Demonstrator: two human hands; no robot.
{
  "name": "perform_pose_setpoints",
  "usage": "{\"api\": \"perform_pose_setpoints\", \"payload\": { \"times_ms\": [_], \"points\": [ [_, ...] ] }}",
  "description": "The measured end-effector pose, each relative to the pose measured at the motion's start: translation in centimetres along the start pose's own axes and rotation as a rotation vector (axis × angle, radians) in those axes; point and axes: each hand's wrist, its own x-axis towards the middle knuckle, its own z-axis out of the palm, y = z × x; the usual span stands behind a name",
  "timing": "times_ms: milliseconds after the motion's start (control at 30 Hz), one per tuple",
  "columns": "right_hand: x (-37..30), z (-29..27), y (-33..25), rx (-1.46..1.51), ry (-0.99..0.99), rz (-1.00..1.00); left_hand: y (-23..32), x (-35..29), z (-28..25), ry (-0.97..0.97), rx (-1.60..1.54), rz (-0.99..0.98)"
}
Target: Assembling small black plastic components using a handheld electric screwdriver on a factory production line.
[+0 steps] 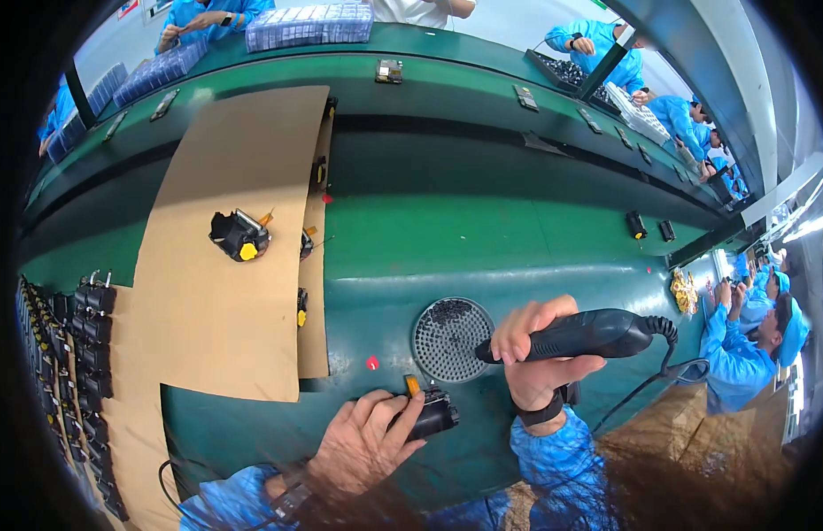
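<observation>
My right hand (542, 354) is wrapped round a black electric screwdriver (597, 334) with a coiled cord. The screwdriver points left, its front end at the right rim of a round grey perforated tray (417, 341). Small dark screws (448, 310) lie toward the far side of that tray. On the bench just in front of me, my left hand (367, 442) grips a black plastic housing (438, 414), fingers over its left part. An orange flex cable (412, 384) sticks up from the housing. My palm hides the housing's near left side.
Cardboard (225, 310) covers the bench's left, with a black assembly (239, 234) on it. Rows of black housings (94, 354) stand far left. Two black parts (637, 225) and gold-coloured pieces (684, 292) lie right. Circuit boards (389, 71) sit along a green belt; co-workers in blue work beyond.
</observation>
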Motion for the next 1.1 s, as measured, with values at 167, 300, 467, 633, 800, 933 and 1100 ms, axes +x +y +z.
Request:
{"api": "perform_pose_setpoints", "payload": {
  "times_ms": [167, 300, 467, 633, 800, 933, 1100],
  "points": [
    [-0.4, 0.1, 0.0, 0.029, 0.008, 0.053, 0.0, -0.4, 0.0, -0.03, -0.026, -0.007],
    [-0.4, 0.1, 0.3, 0.012, -0.014, 0.044, -0.1, -0.4, -0.1, -0.038, -0.029, 0.0],
    [-0.5, 0.6, 0.6, -0.063, -0.017, 0.03, 0.1, -0.2, -0.4, -0.024, -0.019, -0.005],
    [-0.5, 1.1, 0.7, -0.102, -0.061, 0.018, 0.0, -0.1, -0.9, 0.016, -0.058, -0.046],
    [-1.1, 1.0, -1.7, 0.144, -0.003, -0.102, -0.4, 0.1, -0.9, 0.014, -0.137, -0.07],
    [-3.0, 2.7, -3.7, 0.332, -0.146, -0.105, -0.8, -0.1, -0.6, 0.053, -0.172, -0.045],
    [-4.0, 3.3, -1.6, 0.344, -0.31, -0.099, -1.1, -0.4, -0.3, 0.072, -0.185, -0.041]
  ]
}}
